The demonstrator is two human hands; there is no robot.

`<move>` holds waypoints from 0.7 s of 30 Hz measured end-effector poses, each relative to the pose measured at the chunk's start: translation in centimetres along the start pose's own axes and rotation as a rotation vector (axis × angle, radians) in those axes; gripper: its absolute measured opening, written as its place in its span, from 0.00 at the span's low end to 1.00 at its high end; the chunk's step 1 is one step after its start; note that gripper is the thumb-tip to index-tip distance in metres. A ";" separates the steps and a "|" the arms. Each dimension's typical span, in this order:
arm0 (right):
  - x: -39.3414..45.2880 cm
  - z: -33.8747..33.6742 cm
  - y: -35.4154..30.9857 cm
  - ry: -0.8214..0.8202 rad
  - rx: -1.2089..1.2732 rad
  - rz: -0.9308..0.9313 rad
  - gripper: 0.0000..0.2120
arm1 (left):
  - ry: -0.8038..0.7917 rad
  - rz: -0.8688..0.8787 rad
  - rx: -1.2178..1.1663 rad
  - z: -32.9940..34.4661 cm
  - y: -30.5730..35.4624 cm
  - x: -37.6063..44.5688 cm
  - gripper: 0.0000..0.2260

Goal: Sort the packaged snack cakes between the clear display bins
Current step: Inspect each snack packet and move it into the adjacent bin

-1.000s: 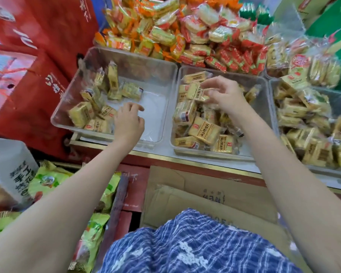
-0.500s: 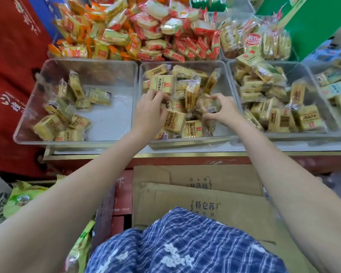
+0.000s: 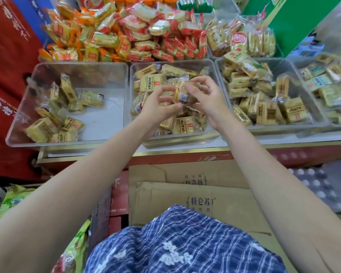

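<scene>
One wrapped snack cake [image 3: 180,94] is being held above the middle bin [image 3: 185,141], with the left hand [image 3: 159,107] and right hand [image 3: 207,99] both pinching it. Left bin [image 3: 20,134] is sitting partly filled; right bin [image 3: 283,130] is sitting piled.

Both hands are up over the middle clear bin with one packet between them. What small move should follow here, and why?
Probably carry the yellow-wrapped snack cake packet leftward and drop it in the left clear plastic bin. The left hand and right hand both pinch it above the crowded middle clear plastic bin, while the left bin holds only a few packets and shows bare floor.
</scene>
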State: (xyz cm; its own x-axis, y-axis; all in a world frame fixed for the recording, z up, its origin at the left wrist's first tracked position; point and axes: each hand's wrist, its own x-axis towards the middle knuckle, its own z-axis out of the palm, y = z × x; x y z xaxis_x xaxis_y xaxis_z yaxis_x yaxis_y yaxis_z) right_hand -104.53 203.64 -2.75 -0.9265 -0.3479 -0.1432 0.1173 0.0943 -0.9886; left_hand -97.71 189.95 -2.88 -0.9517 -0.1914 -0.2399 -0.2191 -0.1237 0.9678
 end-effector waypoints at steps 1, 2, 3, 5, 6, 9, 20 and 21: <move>-0.1 0.2 -0.1 -0.004 0.033 0.011 0.06 | -0.013 -0.004 -0.075 -0.1 0.1 -0.1 0.16; -0.2 0.3 -0.3 -0.011 0.065 0.022 0.06 | -0.027 -0.001 -0.126 -0.2 0.1 -0.2 0.16; -0.3 0.4 -0.4 -0.018 0.084 0.030 0.06 | -0.040 0.006 -0.150 -0.5 0.1 -0.3 0.16; -0.3 0.5 -0.4 -0.025 0.086 0.039 0.05 | -0.066 0.018 -0.147 -1.0 0.2 -0.4 0.16; -0.4 0.5 -0.3 -0.026 0.080 0.038 0.06 | -0.082 0.019 -0.130 -1.2 0.2 -0.5 0.17; -0.1 0.2 0.2 0.002 -0.045 0.002 0.07 | -0.101 0.020 0.130 -2.0 0.1 -0.7 0.17; 1.7 6.5 -0.6 -0.163 -0.800 -0.243 0.09 | 0.501 -0.005 0.616 -12.1 -3.8 -1.9 0.13; 2.3 8.4 -0.7 -0.220 -0.795 -0.260 0.09 | 0.522 -0.018 0.669 -13.7 -4.1 -2.3 0.13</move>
State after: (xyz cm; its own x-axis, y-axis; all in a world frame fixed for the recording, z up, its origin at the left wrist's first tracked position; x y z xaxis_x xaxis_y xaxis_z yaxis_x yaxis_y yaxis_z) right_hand -103.76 194.93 -2.77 -0.7894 -0.6138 -0.0039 -0.4496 0.5825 -0.6771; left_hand -91.71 177.57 -7.30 -0.7618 -0.6400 -0.1005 -0.4704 0.4398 0.7650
